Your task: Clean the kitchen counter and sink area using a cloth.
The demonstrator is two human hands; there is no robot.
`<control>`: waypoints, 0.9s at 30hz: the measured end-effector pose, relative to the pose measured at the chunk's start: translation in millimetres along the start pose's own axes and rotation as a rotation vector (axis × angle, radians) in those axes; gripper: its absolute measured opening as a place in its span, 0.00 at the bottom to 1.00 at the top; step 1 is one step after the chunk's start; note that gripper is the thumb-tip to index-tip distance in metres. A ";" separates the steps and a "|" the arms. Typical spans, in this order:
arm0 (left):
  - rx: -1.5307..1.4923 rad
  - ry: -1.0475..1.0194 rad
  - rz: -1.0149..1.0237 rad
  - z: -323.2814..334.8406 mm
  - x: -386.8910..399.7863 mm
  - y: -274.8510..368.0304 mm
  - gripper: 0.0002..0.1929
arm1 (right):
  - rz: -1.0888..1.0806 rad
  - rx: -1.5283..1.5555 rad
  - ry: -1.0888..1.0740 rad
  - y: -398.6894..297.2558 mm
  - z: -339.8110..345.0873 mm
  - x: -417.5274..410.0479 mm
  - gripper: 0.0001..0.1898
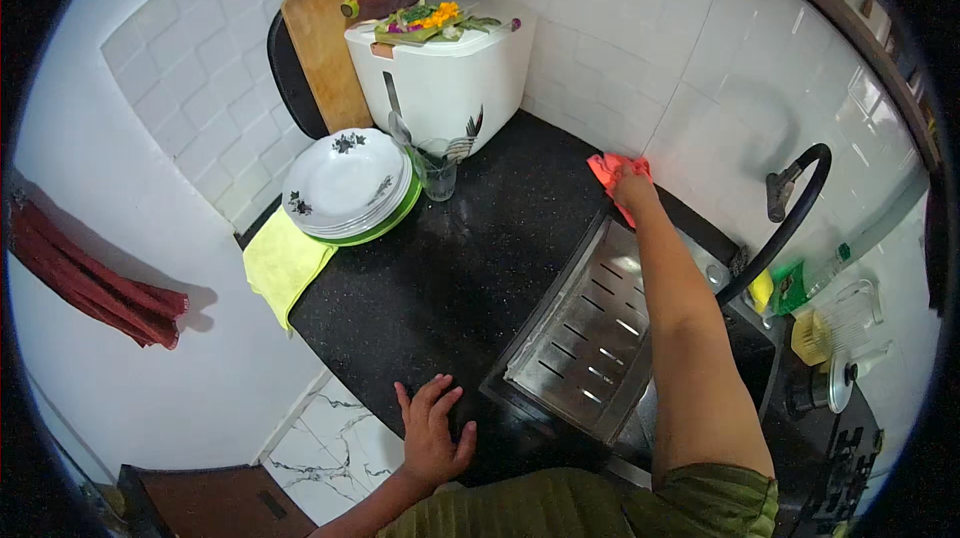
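Observation:
My right hand (634,188) grips a crumpled red-orange cloth (609,167) against the black speckled countertop (480,268), at the far corner of the sink beside the tiled wall. The forearm stretches over the sink. Near the counter's front edge, my left hand (435,429) holds nothing, its fingers spread over the black surface. Between the hands lies a slotted metal drain tray (592,328) set in the sink. Whether the left fingertips touch the counter I cannot tell.
Stacked white plates (345,185) stand on a green one, partly over a yellow cloth (285,260). Beside them is a glass (439,176) with forks and a spoon. A white bin (450,80) fills the corner. The black faucet (780,238) arches near my right arm.

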State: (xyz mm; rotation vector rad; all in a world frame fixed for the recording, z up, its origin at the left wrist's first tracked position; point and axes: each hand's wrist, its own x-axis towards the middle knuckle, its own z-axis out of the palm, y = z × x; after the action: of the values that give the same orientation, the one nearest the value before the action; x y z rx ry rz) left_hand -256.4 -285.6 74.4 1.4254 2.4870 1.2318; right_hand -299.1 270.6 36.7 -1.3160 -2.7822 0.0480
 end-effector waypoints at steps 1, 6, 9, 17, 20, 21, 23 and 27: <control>-0.011 -0.001 0.010 1.6 1.5 -0.1 0.26 | -0.163 -0.115 0.015 7.7 10.7 9.9 0.21; 0.011 0.015 -0.035 -2.5 -4.4 -3.3 0.26 | -0.091 0.056 -0.136 -81.3 -22.4 -11.0 0.22; 0.000 0.011 -0.019 -0.4 -1.8 -0.4 0.26 | -0.055 0.178 -0.153 -104.7 -35.5 -29.5 0.22; -0.011 0.026 -0.034 -0.8 -0.4 -1.2 0.26 | -0.308 0.185 -0.263 -139.7 -38.0 -84.0 0.24; 0.001 0.062 -0.013 -3.4 -1.1 -1.0 0.25 | -0.350 0.217 -0.247 -157.1 -48.1 -128.5 0.22; -0.005 0.067 -0.010 -3.4 -0.5 -0.6 0.25 | -0.356 0.220 -0.241 -160.7 -50.6 -139.3 0.21; 0.003 0.083 -0.006 -2.8 -1.3 -1.3 0.25 | -0.366 0.207 -0.248 -171.0 -51.2 -163.2 0.21; -0.013 0.122 0.009 -1.1 -3.8 -0.9 0.25 | -0.471 0.222 -0.260 -187.2 -47.2 -211.8 0.22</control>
State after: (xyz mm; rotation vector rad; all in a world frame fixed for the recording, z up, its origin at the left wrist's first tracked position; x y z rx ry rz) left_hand -255.2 -289.3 73.3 1.4002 2.5469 1.3744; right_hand -306.1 -11.9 84.8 -0.6244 -3.1073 0.5184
